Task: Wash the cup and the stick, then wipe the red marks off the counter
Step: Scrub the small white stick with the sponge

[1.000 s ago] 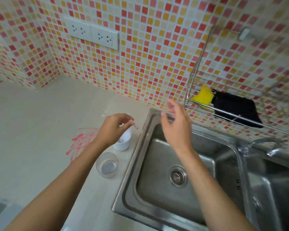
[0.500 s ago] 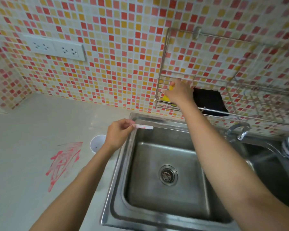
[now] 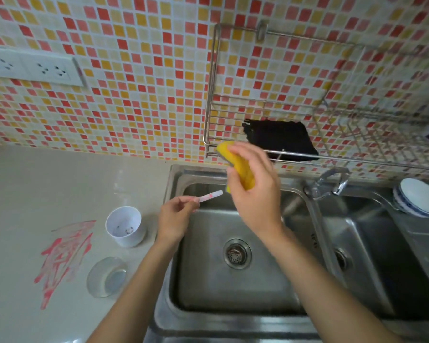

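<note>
My left hand (image 3: 176, 217) pinches a thin white stick (image 3: 211, 195) with a red smear, its tip over the left edge of the steel sink (image 3: 233, 285). Over the back of the sink my right hand (image 3: 254, 189) grips a yellow sponge (image 3: 240, 167), close to the stick's tip. A small white cup (image 3: 125, 226) stands upright on the counter left of the sink, with dark specks inside. Red marks (image 3: 62, 256) smear the pale counter (image 3: 47, 184) left of the cup.
A clear glass dish (image 3: 107, 277) sits on the counter in front of the cup. A wire rack (image 3: 332, 125) on the tiled wall holds a black cloth (image 3: 280, 139). A tap (image 3: 332, 180) stands between the two sink basins. White bowls (image 3: 416, 200) rest at far right.
My right hand has taken the yellow sponge out of the wire rack and brought it down over the sink beside the stick. My left hand still holds the stick at the sink's edge.
</note>
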Demonstrator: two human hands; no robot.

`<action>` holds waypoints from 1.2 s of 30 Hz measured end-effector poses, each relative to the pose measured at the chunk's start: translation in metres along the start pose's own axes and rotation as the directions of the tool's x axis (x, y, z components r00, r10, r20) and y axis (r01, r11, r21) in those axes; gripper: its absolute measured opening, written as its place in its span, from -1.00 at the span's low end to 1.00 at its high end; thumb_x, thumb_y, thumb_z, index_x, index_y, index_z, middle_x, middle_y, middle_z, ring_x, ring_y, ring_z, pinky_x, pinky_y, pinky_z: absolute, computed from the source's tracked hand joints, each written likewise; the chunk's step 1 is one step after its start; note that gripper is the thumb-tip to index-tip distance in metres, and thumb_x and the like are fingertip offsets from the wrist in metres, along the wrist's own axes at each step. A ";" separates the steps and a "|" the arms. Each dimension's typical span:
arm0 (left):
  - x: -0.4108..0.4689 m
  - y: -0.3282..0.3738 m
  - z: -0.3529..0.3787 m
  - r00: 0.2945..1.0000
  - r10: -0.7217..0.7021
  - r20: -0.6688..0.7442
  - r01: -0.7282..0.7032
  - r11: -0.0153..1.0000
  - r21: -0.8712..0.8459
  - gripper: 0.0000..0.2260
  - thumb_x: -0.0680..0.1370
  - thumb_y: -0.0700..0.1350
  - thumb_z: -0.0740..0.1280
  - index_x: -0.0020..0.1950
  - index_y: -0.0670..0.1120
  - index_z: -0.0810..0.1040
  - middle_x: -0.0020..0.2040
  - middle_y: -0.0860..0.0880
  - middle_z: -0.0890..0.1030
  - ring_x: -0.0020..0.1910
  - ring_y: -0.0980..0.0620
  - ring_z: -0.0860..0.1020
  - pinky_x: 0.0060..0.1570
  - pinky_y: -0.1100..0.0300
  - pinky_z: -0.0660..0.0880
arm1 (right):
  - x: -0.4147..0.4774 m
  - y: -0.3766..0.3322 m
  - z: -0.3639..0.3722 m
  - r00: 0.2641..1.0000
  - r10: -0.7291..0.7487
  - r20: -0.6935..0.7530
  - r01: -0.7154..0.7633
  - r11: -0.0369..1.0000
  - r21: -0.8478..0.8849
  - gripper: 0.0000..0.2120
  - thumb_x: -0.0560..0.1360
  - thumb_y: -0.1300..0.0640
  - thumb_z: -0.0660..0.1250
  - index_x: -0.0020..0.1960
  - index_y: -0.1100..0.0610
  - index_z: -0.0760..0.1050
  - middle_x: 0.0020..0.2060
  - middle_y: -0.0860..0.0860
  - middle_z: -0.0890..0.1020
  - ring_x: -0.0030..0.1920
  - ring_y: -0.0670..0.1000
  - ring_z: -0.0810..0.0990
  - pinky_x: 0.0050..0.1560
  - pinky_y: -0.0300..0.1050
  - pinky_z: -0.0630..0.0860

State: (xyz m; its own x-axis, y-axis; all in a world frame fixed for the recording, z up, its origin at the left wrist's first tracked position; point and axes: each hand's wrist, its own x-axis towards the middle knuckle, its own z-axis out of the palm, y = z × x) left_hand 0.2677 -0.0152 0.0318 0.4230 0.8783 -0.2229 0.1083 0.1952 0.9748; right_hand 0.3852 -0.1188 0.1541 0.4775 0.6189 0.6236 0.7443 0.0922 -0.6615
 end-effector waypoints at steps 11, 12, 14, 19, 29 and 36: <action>-0.049 -0.031 0.026 0.998 0.027 0.052 -0.025 0.998 -0.051 -0.93 0.50 -0.30 0.40 -0.13 -0.17 0.65 -0.22 -0.08 0.70 -0.22 0.11 0.64 -0.13 0.33 0.54 | -0.130 0.074 0.042 0.957 0.141 0.254 -0.058 0.950 -0.307 -0.62 0.49 0.33 0.31 0.30 0.19 0.53 0.20 0.07 0.55 0.21 0.05 0.48 0.34 -0.25 0.33; -0.052 -0.036 0.028 0.999 0.014 0.042 -0.011 0.998 -0.058 -0.95 0.50 -0.30 0.40 -0.12 -0.19 0.65 -0.21 -0.11 0.70 -0.21 0.08 0.64 -0.11 0.30 0.54 | -0.135 0.078 0.040 0.960 0.158 0.230 -0.079 0.944 -0.320 -0.62 0.49 0.34 0.31 0.29 0.18 0.54 0.19 0.07 0.56 0.21 0.04 0.48 0.34 -0.24 0.34; -0.058 -0.044 0.032 1.000 -0.009 0.023 0.010 0.999 -0.035 -0.97 0.48 -0.29 0.43 -0.13 -0.20 0.66 -0.20 -0.14 0.70 -0.19 0.04 0.63 -0.08 0.20 0.54 | -0.140 0.088 0.034 0.950 0.291 0.110 -0.242 0.912 -0.331 -0.60 0.47 0.34 0.31 0.28 0.12 0.56 0.18 0.05 0.58 0.19 0.04 0.51 0.29 -0.11 0.43; -0.073 -0.054 0.035 0.999 -0.016 0.049 0.015 1.000 0.022 -0.95 0.48 -0.27 0.43 -0.09 -0.23 0.66 -0.17 -0.21 0.70 -0.10 -0.12 0.67 0.04 -0.02 0.57 | -0.164 0.075 0.023 0.945 0.211 0.248 -0.134 0.947 -0.293 -0.58 0.50 0.32 0.24 0.32 0.10 0.52 0.21 0.01 0.54 0.19 0.03 0.51 0.28 -0.14 0.43; -0.095 -0.046 0.052 0.997 -0.021 0.078 0.020 1.000 0.012 -0.95 0.50 -0.29 0.41 -0.13 -0.19 0.66 -0.26 -0.06 0.70 -0.27 0.16 0.66 -0.18 0.40 0.52 | -0.173 0.089 -0.015 0.954 0.217 0.209 -0.140 0.933 -0.331 -0.54 0.42 0.33 0.41 0.30 0.07 0.54 0.20 -0.01 0.56 0.18 0.00 0.49 0.30 -0.23 0.37; -0.109 -0.041 0.084 0.974 -0.218 0.061 0.224 0.966 -0.127 -0.89 0.55 -0.23 0.37 -0.13 -0.26 0.62 -0.41 0.03 0.66 -0.40 0.24 0.61 -0.22 0.34 0.54 | -0.161 0.126 -0.041 0.954 0.094 0.284 0.021 0.926 -0.377 -0.61 0.32 0.36 0.47 0.10 0.08 0.61 0.01 -0.02 0.64 -0.01 0.00 0.51 0.10 -0.16 0.46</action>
State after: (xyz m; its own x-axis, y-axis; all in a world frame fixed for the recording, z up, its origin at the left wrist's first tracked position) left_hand 0.2932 -0.1556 0.0149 0.4435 0.7864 -0.4299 0.0851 0.4406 0.8937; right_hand 0.4214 -0.2388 -0.0128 0.3935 0.8206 0.4145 0.8751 -0.1962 -0.4423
